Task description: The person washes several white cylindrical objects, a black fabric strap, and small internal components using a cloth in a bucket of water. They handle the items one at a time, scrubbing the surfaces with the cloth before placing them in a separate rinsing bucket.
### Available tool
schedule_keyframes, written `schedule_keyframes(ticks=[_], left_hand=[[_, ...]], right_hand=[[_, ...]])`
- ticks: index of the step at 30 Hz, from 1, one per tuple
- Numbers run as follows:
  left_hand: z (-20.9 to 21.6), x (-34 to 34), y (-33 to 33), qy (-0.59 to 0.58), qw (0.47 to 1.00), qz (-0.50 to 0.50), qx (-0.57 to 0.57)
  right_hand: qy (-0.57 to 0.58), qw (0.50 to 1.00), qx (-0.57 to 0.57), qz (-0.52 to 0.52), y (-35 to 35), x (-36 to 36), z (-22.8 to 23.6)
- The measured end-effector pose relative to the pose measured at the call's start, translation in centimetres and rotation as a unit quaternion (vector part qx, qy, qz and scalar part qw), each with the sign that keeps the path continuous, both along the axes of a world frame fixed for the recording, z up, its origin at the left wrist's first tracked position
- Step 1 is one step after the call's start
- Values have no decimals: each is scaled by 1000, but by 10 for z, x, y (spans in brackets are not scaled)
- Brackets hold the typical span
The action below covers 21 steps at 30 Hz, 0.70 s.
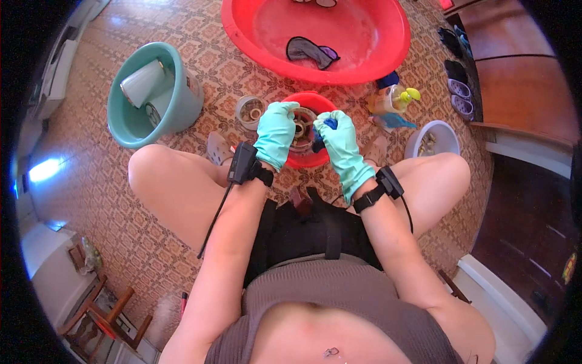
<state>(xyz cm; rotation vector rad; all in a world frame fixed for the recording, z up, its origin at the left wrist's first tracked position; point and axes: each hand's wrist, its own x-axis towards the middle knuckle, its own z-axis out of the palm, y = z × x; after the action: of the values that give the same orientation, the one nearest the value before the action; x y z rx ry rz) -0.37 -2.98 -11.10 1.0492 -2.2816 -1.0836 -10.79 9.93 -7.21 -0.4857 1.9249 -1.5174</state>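
My left hand (pixel 276 134), in a mint-green rubber glove, is closed on the left edge of a round part with a central hub (pixel 300 128). This part is over a small red basin (pixel 309 159) between my feet; its exact kind I cannot make out. In the same kind of glove, my right hand (pixel 341 142) grips a dark blue scrubbing cloth (pixel 319 141) against the right side of the part. The fingers cover much of the cloth. Left of the basin stands a small whitish round container (pixel 248 113) with a ring-shaped piece inside.
Ahead is a large red tub (pixel 273 57) holding a grey and purple item (pixel 310 53). A teal bucket (pixel 182 109) with a white cylindrical container (pixel 143 83) stands at left. On the right are a yellow-green-topped bottle (pixel 391 99), a blue cloth (pixel 395 119) and a pale bucket (pixel 445 134).
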Motion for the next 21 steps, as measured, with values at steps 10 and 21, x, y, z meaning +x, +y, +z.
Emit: schedule_keyframes(ticks=[10, 21], left_hand=[[-13, -17, -5, 13, 999, -17, 43], [-24, 24, -22, 113, 990, -47, -72]], right_hand=[[42, 996, -19, 80, -34, -36, -7], [55, 994, -72, 57, -38, 11, -10]])
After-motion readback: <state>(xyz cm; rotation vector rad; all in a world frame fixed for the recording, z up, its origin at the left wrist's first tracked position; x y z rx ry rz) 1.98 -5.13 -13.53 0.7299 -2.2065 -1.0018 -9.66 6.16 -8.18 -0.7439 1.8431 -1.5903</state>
